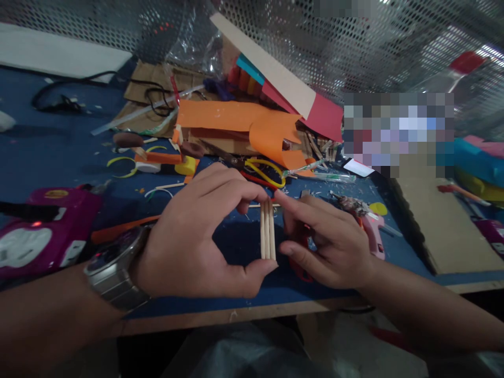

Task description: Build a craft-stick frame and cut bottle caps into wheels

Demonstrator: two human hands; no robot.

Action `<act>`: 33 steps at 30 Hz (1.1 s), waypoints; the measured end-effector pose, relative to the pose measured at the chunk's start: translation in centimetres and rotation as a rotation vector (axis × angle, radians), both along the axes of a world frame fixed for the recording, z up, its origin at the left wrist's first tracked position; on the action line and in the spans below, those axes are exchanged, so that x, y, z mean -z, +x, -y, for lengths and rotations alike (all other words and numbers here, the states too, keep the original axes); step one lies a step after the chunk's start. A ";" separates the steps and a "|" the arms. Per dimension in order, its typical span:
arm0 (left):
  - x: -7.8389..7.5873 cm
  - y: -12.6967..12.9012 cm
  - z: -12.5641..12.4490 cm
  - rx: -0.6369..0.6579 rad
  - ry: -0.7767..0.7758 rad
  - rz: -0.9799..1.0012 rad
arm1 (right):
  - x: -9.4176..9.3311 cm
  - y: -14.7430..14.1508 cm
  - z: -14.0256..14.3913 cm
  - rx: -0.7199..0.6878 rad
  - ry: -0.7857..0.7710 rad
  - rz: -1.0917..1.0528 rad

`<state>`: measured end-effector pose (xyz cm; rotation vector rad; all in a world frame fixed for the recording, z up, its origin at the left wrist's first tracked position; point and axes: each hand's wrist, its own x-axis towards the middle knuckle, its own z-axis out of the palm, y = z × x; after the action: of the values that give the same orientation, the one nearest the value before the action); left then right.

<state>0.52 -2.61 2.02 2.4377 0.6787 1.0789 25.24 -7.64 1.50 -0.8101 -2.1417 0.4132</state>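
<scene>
My left hand (197, 226), with a metal watch on its wrist, pinches a small flat bundle of short wooden sticks (268, 231) upright between thumb and fingertips. The sticks lie side by side, pale and evenly long. My right hand (331, 239) is just to the right, its index fingertip close to the top end of the sticks; whether it touches them I cannot tell. Its other fingers are curled round a red-handled tool (301, 270), mostly hidden by the palm and thumb. Behind my hands lie yellow-handled scissors (271, 176).
A purple box with a lit red lamp (43, 231) is at left. A pink glue gun (374, 231) lies beyond my right hand, near a cardboard sheet (452, 226). Orange sheets (224, 114), a small orange-and-yellow model (161, 160) and scraps cover the blue table's back.
</scene>
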 end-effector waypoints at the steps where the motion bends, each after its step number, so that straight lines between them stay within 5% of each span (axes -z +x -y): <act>1: 0.0 0.0 0.0 0.004 -0.023 -0.005 | -0.1 0.0 0.0 0.028 0.031 -0.001; 10: 0.2 0.1 0.4 0.049 -0.193 -0.017 | -0.9 0.4 0.4 0.057 0.225 0.108; 33: 0.6 0.4 0.7 0.114 -0.200 -0.020 | -0.7 0.1 0.5 0.023 0.154 0.123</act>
<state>0.91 -3.26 1.44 2.2885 0.6144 0.8986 25.37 -8.14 2.24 -0.7887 -2.2439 0.1877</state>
